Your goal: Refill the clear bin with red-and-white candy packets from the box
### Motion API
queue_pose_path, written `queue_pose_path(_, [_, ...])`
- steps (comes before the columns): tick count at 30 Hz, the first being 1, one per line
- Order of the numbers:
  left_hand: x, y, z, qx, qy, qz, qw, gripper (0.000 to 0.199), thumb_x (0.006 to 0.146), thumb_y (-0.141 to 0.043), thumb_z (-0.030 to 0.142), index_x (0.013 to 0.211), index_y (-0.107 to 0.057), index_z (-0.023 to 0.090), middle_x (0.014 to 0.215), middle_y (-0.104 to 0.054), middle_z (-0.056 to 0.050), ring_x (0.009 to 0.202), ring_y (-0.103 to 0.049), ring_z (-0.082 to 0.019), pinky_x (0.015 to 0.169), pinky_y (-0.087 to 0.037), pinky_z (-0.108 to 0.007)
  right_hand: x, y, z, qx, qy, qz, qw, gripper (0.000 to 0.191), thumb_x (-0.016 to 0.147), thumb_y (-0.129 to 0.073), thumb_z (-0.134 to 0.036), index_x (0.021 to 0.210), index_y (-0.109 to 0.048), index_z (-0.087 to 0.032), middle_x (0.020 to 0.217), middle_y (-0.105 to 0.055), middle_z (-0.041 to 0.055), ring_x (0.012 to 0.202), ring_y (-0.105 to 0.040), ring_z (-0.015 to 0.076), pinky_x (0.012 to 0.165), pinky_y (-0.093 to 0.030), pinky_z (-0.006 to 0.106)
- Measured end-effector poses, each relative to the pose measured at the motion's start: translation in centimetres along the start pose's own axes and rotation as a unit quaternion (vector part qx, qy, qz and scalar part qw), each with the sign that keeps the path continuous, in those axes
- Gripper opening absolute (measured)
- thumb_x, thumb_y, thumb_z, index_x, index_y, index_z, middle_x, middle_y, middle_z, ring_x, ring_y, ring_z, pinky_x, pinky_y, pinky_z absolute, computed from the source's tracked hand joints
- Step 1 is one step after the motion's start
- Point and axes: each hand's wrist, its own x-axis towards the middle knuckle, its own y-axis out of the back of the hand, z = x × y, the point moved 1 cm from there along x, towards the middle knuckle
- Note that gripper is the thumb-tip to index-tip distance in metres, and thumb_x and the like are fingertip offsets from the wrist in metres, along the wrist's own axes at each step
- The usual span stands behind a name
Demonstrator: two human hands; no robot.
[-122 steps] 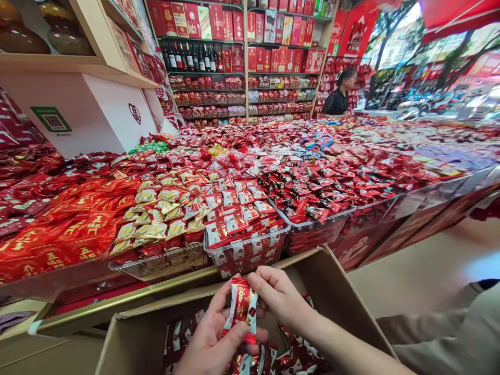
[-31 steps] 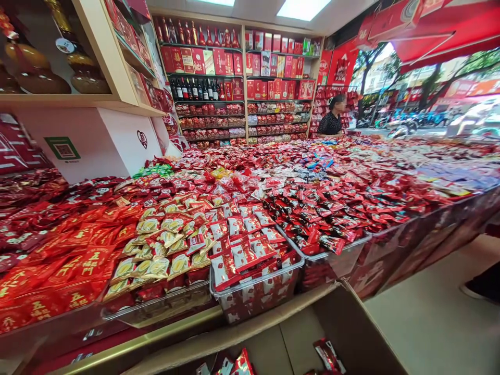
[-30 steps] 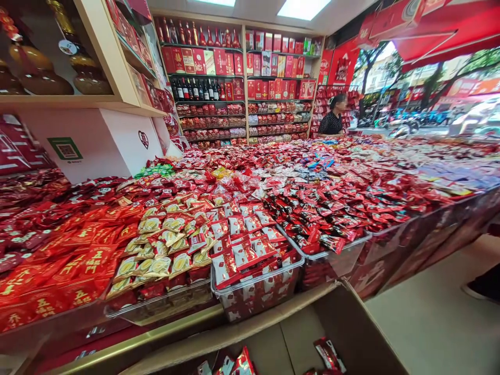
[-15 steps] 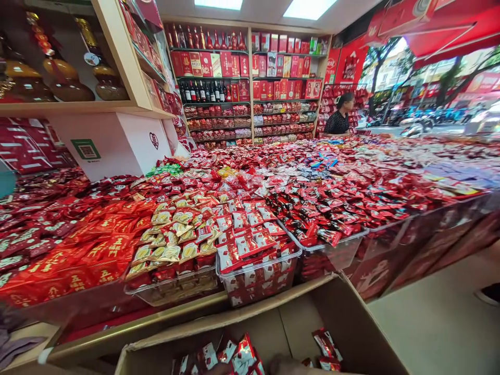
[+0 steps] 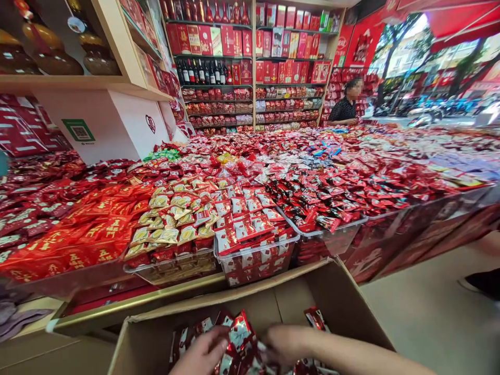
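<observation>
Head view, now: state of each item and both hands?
Cardboard box: open, packets inside.
Left hand: in box, at the packets; grip unclear.
Right hand: in box, fingers blurred; grip unclear.
Middle clear bin: uncovered, heaped with red-and-white packets.
Gold packets: heaped.
Dark wine bottles: upright on shelf.

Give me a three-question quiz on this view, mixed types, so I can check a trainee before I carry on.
1. True or false: the left hand and the right hand both reach into the cardboard box.
2. Which lie directly to the left of the clear tub of red-and-white packets?
A) green packets
B) gold packets
C) wine bottles
3. Fill in the blank: the QR code sign on the white pillar has a ____ border.
Key: 1 true; 2 B; 3 green.
</observation>
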Motion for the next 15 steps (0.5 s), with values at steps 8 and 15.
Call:
queue_pose_path(8, [-2.0, -2.5, 8.5, -0.129, -0.063, 0.077, 0.987, 0.044, 0.078, -0.042, 0.05, 0.109, -0.049, 0.02, 0.057, -0.055, 0.006, 0.046, -0.046, -0.01, 0.044, -0.034, -0.02, -4.3, 6.4, -4.7, 0.292, 0.17, 0.192, 0.921, 0.035, 0.088, -0.029, -0.042, 0.074, -0.048, -0.015, 0.065, -0.043, -0.002, 0.059, -0.039, 0.0082, 0.054, -0.034, 0.019])
queue_pose_path(15, [-2.1, -4.4, 10.7, -0.172, -0.059, 0.216, 0.959, 0.039, 0.076, -0.042, 0.053, 0.083, -0.058, 0.018, 0.04, -0.045, 0.008, 0.038, -0.036, -0.008, 0.04, -0.029, -0.019, -3.5, 4.7, -5.4, 0.199, 0.092, 0.403, 0.888, 0.04, 0.087, -0.029, -0.044, 0.058, -0.036, -0.018, 0.051, -0.037, -0.0039, 0.047, -0.033, 0.0072, 0.045, -0.025, 0.02])
